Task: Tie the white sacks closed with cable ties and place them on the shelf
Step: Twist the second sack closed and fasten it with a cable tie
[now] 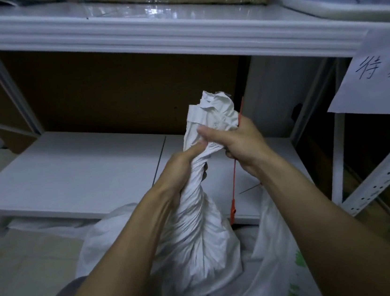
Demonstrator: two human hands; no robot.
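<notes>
In front of lower shelf point(81, 166), left hand point(182, 165) grips white sack point(199, 233) neck, right hand point(241, 142) clenches its top plus orange cable tie point(233, 182).

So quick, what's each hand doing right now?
Left hand: grips the sack's twisted neck.
Right hand: grips the sack top and orange cable tie.

One head-worn view looks forward and down, close over the sack point(199, 233), facing the shelf point(70, 178).
</notes>
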